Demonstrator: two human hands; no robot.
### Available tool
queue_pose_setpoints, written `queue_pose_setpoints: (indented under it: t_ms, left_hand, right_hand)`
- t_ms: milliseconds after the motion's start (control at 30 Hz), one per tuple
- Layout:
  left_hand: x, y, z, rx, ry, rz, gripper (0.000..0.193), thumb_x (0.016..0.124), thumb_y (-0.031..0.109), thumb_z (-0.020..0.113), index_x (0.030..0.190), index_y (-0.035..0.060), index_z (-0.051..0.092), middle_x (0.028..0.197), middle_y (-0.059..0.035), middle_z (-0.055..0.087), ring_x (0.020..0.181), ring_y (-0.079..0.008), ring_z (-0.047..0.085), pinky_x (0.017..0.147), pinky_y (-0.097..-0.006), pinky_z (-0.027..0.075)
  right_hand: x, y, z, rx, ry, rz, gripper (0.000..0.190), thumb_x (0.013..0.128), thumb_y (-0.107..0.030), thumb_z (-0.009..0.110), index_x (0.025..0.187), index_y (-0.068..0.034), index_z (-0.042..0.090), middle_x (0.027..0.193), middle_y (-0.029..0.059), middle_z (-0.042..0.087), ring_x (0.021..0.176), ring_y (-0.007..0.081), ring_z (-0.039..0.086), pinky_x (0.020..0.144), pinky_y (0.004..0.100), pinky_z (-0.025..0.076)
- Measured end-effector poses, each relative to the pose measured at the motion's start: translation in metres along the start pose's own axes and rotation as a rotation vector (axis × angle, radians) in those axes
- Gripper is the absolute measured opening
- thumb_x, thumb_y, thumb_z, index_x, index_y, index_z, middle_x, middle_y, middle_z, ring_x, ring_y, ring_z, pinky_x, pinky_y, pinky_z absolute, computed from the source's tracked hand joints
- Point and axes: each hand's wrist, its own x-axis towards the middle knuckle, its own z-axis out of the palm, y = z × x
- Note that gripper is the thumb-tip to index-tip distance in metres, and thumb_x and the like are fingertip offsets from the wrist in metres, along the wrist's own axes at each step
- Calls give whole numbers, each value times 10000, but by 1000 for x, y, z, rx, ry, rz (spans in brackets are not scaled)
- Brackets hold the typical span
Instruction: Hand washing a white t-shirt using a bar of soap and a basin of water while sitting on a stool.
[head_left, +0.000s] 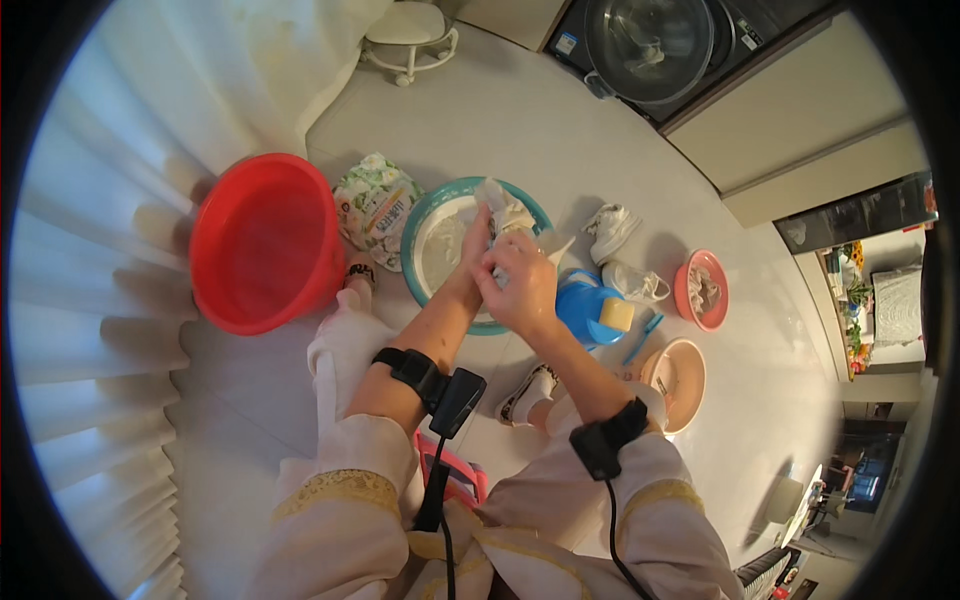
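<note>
A teal-rimmed basin with cloudy, sudsy liquid stands on the floor before me. Over its right half, my left hand holds a wet, whitish cloth item, whose exact kind I cannot tell. My right hand is closed on the lower part of the same cloth and overlaps my left hand. Right of the basin stands a blue plastic container with a yellow bar of soap on it. A blue brush lies beside it. A pair of white shoes is on the floor nearby.
At the left are a large red tub and a floral printed bag. A pink bowl holding cloth and a peach basin stand at the right. Farther off are a wheeled stool, a stove with a pan and a curtain.
</note>
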Motion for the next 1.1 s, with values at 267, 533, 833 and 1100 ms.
queue_pose_setpoints:
  t_ms: [267,533,833,1100]
  left_hand:
    - [1,-27,58,184,636,74,425,937,385,404,1146,31,511,1091,-139,563,1004,-243,579,839,-387,497]
    - [-19,-23,76,210,448,-113,583,906,477,453,1300,52,395,1263,-120,497,1118,-234,531,946,-388,439]
    - [-3,-28,57,647,88,8,421,897,334,550,1229,88,467,1159,-63,562,1082,-184,547,885,-348,482]
    - [-2,-13,105,123,326,88,418,915,261,537,1217,0,415,1205,-119,497,1100,-268,519,907,-395,476]
  right_hand:
    - [16,104,-10,-250,237,445,157,762,-186,656,757,-38,603,745,106,596,580,263,586,549,341,477]
    - [49,100,-32,895,257,900,268,810,-168,668,990,-1,561,841,65,598,705,119,561,601,266,478]
    - [48,93,-44,895,32,778,528,832,-166,649,1284,-35,410,1134,135,552,972,199,572,797,306,490]
    - [-6,111,-50,944,-346,544,746,774,-239,729,1357,-35,311,1353,122,390,1217,210,420,992,375,369]
